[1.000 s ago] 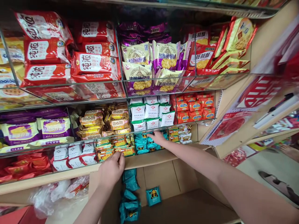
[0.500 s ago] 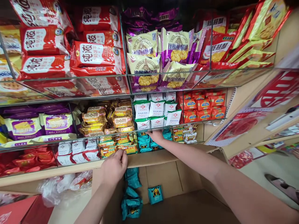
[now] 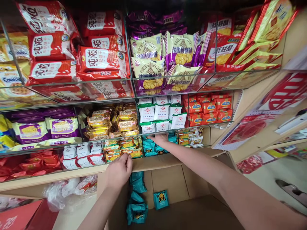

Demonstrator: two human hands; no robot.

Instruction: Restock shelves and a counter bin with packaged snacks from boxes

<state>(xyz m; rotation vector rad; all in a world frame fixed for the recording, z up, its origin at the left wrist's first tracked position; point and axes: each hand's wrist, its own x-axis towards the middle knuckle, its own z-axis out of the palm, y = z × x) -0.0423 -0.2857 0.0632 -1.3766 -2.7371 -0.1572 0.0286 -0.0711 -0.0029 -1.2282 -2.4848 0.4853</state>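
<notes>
My left hand (image 3: 121, 169) is closed, its fingers curled over the upper edge of a cardboard box (image 3: 168, 163) that stands against the shelf. Inside the box lie several teal snack packets (image 3: 161, 199), most of them along its left wall. My right hand (image 3: 160, 140) reaches into a low glass-fronted compartment of similar teal packets (image 3: 149, 147). The fingers there are mostly hidden, so whether they grip a packet does not show. Just above that hand sit white packets with green edges (image 3: 161, 112).
Glass dividers and a glass ledge (image 3: 144, 95) separate the compartments. Orange-and-green packets (image 3: 131, 151) lie left of the teal ones, red packets (image 3: 209, 117) up to the right. A red box (image 3: 26, 215) and plastic bags (image 3: 69, 190) are at lower left; a shoe (image 3: 291, 190) is at right.
The view has shifted slightly, so the shelf's left side sits a little farther right. My right hand is slightly deeper among the teal packets; my left hand keeps its place at the box edge.
</notes>
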